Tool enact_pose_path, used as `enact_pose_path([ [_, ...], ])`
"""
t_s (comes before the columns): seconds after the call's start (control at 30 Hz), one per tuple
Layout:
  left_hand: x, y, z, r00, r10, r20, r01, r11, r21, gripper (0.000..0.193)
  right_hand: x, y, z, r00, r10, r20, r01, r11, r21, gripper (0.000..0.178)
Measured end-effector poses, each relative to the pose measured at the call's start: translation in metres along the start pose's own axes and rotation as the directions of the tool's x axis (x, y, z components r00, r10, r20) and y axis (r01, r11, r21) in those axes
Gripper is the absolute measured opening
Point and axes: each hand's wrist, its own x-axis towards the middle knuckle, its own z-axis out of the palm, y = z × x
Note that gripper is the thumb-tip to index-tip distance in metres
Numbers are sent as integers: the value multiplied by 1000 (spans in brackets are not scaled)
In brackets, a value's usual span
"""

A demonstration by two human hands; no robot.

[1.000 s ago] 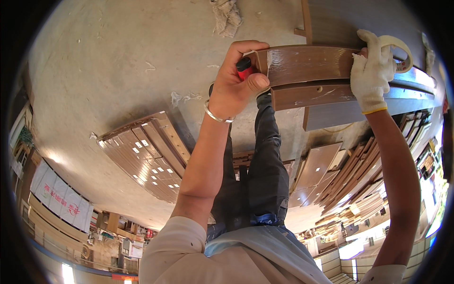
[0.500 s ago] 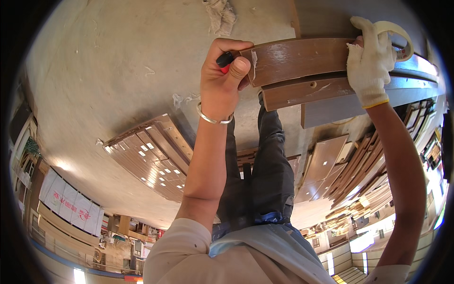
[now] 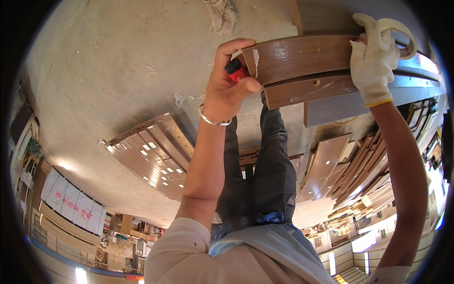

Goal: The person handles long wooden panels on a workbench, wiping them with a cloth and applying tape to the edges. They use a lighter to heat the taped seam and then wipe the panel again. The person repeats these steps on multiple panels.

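My left hand (image 3: 224, 97), bare with a silver bracelet, is at the left end of a brown wooden board (image 3: 302, 54). Its index finger lies along the board's top corner, and the thumb reaches below the end. Tucked in that palm is a small red-and-black tool (image 3: 235, 70); its working end is hidden. A white knit glove covers my right hand (image 3: 373, 66), which grips the board farther right. A roll of pale tape (image 3: 407, 35) hangs by the gloved fingers. Whitish film or tape clings to the board's left end. Just below lies a second brown board (image 3: 293, 92) with a round hole.
A grey board (image 3: 331, 110) lies under the brown ones. Stacked brown panels (image 3: 146, 151) rest on the floor at left, more boards (image 3: 359, 165) at right. A crumpled cloth (image 3: 221, 15) and white scraps (image 3: 179, 99) lie on the concrete floor.
My left thumb has moved off the board's end face and down, exposing more of the red tool. The left hand has shifted slightly right. The right hand keeps its hold.
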Motion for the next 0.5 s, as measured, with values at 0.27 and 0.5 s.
enact_pose_path([
  [0.27,11,15,-1,998,-6,-68,13,995,98,48,0,1,1,1000,-5,-10,4,1000,-10,52],
  [0.5,5,7,5,994,-29,-105,34,998,51,56,-2,0,1,1000,14,10,-14,1000,-2,53],
])
